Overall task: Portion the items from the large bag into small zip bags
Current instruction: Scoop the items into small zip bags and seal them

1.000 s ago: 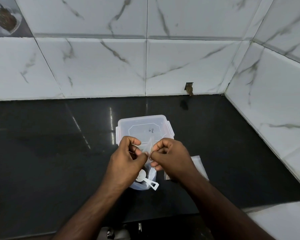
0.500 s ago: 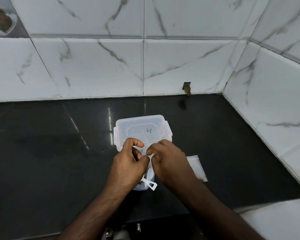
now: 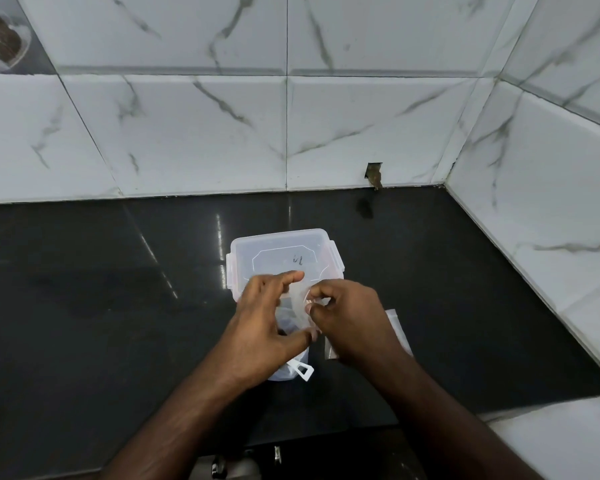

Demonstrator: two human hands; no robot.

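From the head camera, both hands met over the black surface [image 3: 118,306], just in front of a clear lidded container [image 3: 284,252]. The left hand [image 3: 264,327] had its fingers [image 3: 291,277] spread and lightly curved around a small zip bag [image 3: 300,299], thumb low and forefinger high, so it seemed to steady the bag rather than clamp it. The right hand [image 3: 347,317] pinched the bag's top edge between thumb and curled fingers, apparently working at the mouth or its seal (which of the two could not be told through the clear film).

Beneath the left fingers lay the large bag [image 3: 286,370], a soft clear pouch whose contents were too hidden to name. A white plastic scoop [image 3: 303,370] poked out from under the left palm, its handle loop resting on the surface. Behind the right fingers, toward the wrist, more small zip bags [image 3: 397,327] lay flat, seemingly unfilled.

As a judgement, the portioning looked to be under way but far from finished: one small bag was in hand, the spare bags waited, and the large bag was not visibly emptied. No filled and sealed small bag could be picked out anywhere, so how many portions were done could not be told.
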